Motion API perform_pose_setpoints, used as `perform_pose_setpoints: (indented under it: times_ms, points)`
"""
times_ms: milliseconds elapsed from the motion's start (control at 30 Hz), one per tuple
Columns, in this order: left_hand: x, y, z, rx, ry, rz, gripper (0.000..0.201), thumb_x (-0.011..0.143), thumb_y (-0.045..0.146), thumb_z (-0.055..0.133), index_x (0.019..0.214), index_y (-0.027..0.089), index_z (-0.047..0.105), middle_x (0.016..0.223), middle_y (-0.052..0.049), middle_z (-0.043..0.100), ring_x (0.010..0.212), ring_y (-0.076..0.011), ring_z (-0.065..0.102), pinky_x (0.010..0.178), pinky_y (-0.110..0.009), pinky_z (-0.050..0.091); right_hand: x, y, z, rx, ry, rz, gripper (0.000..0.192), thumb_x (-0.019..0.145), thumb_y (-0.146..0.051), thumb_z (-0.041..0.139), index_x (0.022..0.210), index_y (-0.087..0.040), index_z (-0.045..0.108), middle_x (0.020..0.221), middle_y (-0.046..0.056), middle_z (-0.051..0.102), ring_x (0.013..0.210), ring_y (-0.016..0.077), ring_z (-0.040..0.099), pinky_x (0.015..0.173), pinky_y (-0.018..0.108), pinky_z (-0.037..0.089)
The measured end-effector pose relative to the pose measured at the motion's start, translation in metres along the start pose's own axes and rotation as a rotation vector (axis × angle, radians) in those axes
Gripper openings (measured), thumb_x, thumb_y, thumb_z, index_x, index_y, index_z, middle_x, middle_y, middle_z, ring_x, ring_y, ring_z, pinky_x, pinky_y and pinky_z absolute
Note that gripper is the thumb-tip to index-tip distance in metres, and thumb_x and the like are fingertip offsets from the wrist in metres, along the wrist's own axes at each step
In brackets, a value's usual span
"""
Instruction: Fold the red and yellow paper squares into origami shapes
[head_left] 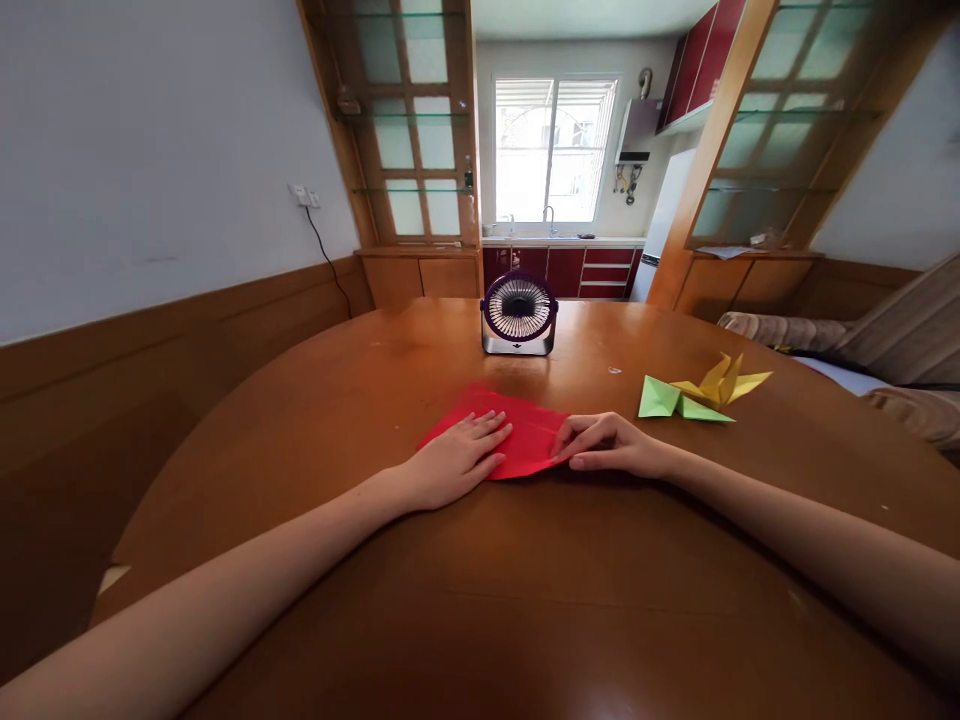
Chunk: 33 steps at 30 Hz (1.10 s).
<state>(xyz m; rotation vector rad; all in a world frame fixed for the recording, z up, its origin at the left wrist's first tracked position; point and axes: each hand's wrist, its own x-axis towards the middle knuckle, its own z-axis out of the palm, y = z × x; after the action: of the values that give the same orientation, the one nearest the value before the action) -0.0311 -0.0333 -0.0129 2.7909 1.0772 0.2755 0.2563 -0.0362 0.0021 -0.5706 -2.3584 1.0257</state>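
A sheet of red paper (525, 436) lies on the brown wooden table (480, 580) in front of me. My left hand (459, 460) rests flat on the paper's left part, fingers stretched out. At the paper's right corner, my right hand (606, 445) has its fingers bent and its thumb close to them, gripping the edge. Part of the paper is hidden under both hands. To the right sit a yellow origami piece with pointed wings (721, 384) and a folded green paper piece (660, 398), touching or overlapping.
A small purple desk fan (519, 308) stands behind the paper. A small white scrap (614, 371) lies farther right. Beyond the table are glass-shelved cabinets (417, 120) and a kitchen with red cupboards (564, 268). A striped cushioned seat (787, 330) is at the right.
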Motion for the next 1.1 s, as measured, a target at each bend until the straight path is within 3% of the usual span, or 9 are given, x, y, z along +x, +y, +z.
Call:
perform_pose_setpoints:
  times_ms: [200,433,600,767,900,1100]
  points:
    - [-0.003,0.005,0.000,-0.003,-0.037,0.019,0.060,0.101,0.051,0.023,0.149,0.016,0.030,0.156,-0.012,0.023,0.146,-0.0252,0.019,0.118,-0.042,0.019,0.002,-0.002,-0.001,0.151,0.064,0.112,0.028,0.086,-0.038,0.066,0.072,-0.015,0.074,0.083,0.003,0.062,0.074,0.0125,0.054,0.072,0.029,0.044]
    - [-0.004,0.007,-0.004,-0.027,-0.095,0.035,0.059,0.102,0.048,0.020,0.151,0.015,0.025,0.157,-0.012,0.017,0.147,-0.0242,0.011,0.119,-0.043,0.013,0.004,-0.003,0.003,0.108,0.175,0.172,0.038,0.087,-0.043,0.062,0.062,-0.014,0.063,0.070,-0.001,0.052,0.067,0.0113,0.044,0.066,0.027,0.037]
    - [-0.007,0.009,-0.014,-0.011,-0.219,-0.007,0.067,0.100,0.053,0.018,0.153,0.012,0.015,0.159,-0.011,0.007,0.148,-0.0229,0.004,0.120,-0.039,0.008,0.008,-0.002,0.007,0.023,0.220,0.190,0.043,0.087,-0.049,0.058,0.061,-0.015,0.055,0.067,-0.002,0.048,0.067,0.0118,0.041,0.066,0.027,0.035]
    - [-0.008,0.008,-0.015,-0.006,-0.241,0.009,0.066,0.101,0.051,0.018,0.153,0.011,0.012,0.159,-0.010,0.003,0.148,-0.0226,0.000,0.120,-0.039,0.006,0.010,-0.003,0.015,-0.045,0.325,0.253,0.040,0.087,-0.052,0.057,0.076,-0.015,0.066,0.075,0.001,0.059,0.069,0.0135,0.050,0.066,0.028,0.040]
    - [-0.009,0.006,-0.013,-0.056,-0.204,0.026,0.064,0.100,0.051,0.021,0.153,0.014,0.016,0.159,-0.009,0.006,0.148,-0.0225,0.003,0.120,-0.040,0.007,0.011,0.002,0.021,-0.220,0.400,0.224,0.034,0.088,-0.047,0.057,0.090,-0.016,0.070,0.086,0.005,0.067,0.076,0.0161,0.056,0.070,0.029,0.044]
    - [-0.006,0.009,-0.012,-0.222,-0.009,-0.116,0.059,0.101,0.049,0.021,0.147,0.015,0.034,0.154,-0.006,0.032,0.144,-0.0198,0.026,0.119,-0.038,0.020,0.012,0.008,0.025,-0.349,0.433,0.223,0.030,0.090,-0.037,0.056,0.111,-0.018,0.067,0.092,0.005,0.070,0.070,0.0144,0.057,0.066,0.028,0.046]
